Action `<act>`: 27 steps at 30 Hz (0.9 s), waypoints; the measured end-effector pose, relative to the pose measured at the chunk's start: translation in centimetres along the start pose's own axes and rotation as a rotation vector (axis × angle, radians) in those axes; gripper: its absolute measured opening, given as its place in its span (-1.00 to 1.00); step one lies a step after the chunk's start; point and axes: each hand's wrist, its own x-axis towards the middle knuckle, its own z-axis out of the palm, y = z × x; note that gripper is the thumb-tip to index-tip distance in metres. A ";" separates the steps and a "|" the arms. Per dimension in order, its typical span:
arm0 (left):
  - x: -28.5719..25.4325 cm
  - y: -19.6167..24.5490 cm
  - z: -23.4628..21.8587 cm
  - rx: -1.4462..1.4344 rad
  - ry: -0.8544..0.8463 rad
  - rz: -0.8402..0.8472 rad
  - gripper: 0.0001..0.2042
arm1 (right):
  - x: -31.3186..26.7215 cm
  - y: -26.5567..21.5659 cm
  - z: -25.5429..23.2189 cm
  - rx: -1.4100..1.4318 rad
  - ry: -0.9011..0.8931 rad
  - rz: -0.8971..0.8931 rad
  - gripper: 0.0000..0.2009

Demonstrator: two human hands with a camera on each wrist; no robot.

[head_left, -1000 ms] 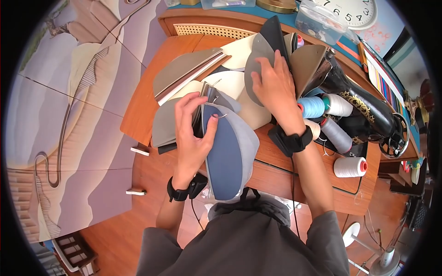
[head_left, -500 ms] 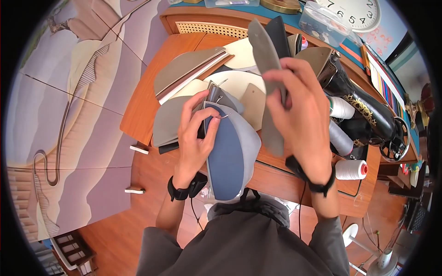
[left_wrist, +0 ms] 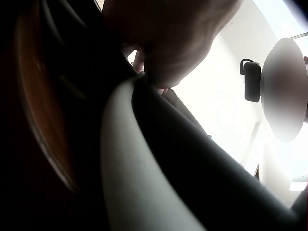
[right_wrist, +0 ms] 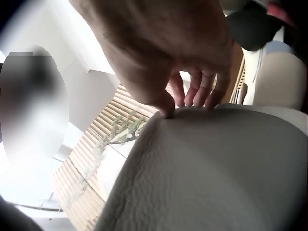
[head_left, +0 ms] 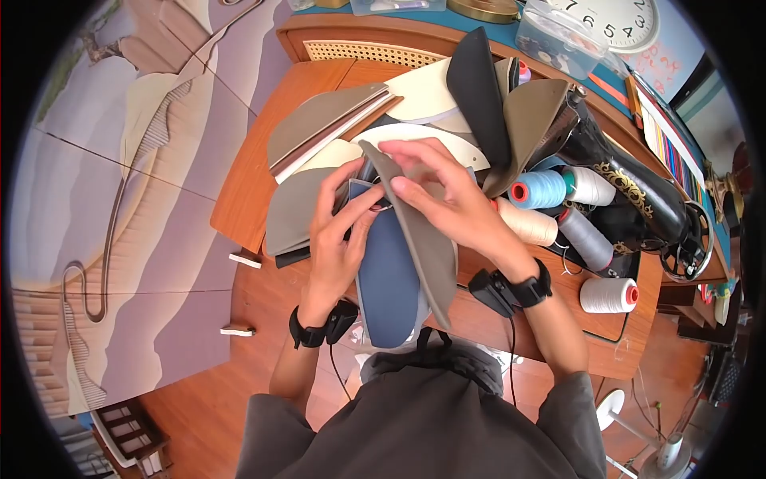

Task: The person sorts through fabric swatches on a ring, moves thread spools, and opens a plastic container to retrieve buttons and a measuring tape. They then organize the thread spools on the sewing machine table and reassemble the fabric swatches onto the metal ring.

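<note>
In the head view my right hand (head_left: pixel 456 199) pinches a grey-brown half-round leather piece (head_left: pixel 421 254) near its upper end. The piece stands tilted in front of a blue leather piece (head_left: pixel 389 279). My left hand (head_left: pixel 333 243) holds a thin metal ring (head_left: pixel 383 208) at the top of the blue piece, its thumb and index finger meeting there. The grey piece's upper end is right beside those fingertips and hides part of the ring. In the right wrist view the thumb and fingers grip the edge of the grainy grey leather piece (right_wrist: pixel 216 163).
More half-round leather pieces (head_left: pixel 315 128) lie around the wooden table (head_left: pixel 239 191), with a black one (head_left: pixel 481 100) and an olive one (head_left: pixel 533 120) behind. Thread spools (head_left: pixel 586 227) and a black sewing machine (head_left: pixel 626 176) stand at the right. A clock (head_left: pixel 614 24) is at the back.
My right hand has taken the grey leather piece from the pile at the back and brought it left and nearer, to the left hand's fingertips. The left hand stays at the ring.
</note>
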 end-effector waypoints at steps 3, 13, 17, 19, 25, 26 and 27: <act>-0.2 0.0 -0.2 -0.040 -0.024 -0.067 -0.80 | 1.0 1.6 0.5 0.348 0.021 0.061 -0.52; 0.0 -0.3 0.2 -0.028 0.007 -0.005 -0.78 | -0.1 0.0 -1.8 0.314 -0.061 0.214 -0.50; -0.2 -0.3 -0.1 -0.021 -0.033 -0.026 -0.82 | -0.5 0.1 -1.5 0.439 -0.069 0.263 -0.66; -0.2 -0.4 0.0 -0.021 -0.030 -0.022 -0.82 | -0.9 0.4 -1.5 0.465 -0.064 0.272 -0.70; -0.1 -0.1 -0.1 -0.011 -0.031 -0.016 -0.82 | -1.8 0.2 -1.9 0.560 -0.118 0.254 -0.74; -0.1 -0.1 -0.1 -0.007 -0.032 -0.009 -0.82 | -1.8 0.1 -1.9 0.558 -0.120 0.254 -0.75; -0.1 -0.1 0.0 -0.007 -0.031 -0.010 -0.82 | -1.8 0.0 -1.8 0.556 -0.122 0.255 -0.75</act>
